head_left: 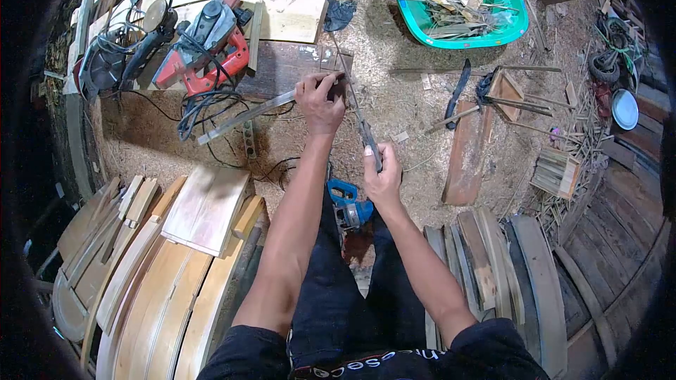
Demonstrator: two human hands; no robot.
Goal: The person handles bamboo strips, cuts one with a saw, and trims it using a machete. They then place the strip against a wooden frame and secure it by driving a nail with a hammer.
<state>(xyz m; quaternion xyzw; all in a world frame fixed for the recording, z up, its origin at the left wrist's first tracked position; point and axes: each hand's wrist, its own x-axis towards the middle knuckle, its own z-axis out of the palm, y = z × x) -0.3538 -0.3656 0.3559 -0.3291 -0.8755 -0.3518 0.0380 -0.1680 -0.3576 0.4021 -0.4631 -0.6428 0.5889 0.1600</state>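
My left hand [322, 103] is closed around a long pale strip [246, 118] that slants down to the left, its near end hidden by my fingers. In my right hand [382, 176] is a dark-handled long knife [359, 109]; its thin blade points up and away, seen almost edge-on. The blade passes close by my left fingertips, at the strip's right end. Below my hands, a blue power tool [345, 204] rests between my legs.
A red belt sander [211, 53] and a grinder [149, 28] lie among cables at upper left. A green tub [451, 43] holds wood scraps. Curved boards [151, 309] are stacked at lower left, more [539, 274] at lower right. A small upturned stool [505, 91] lies on the sawdust-covered ground.
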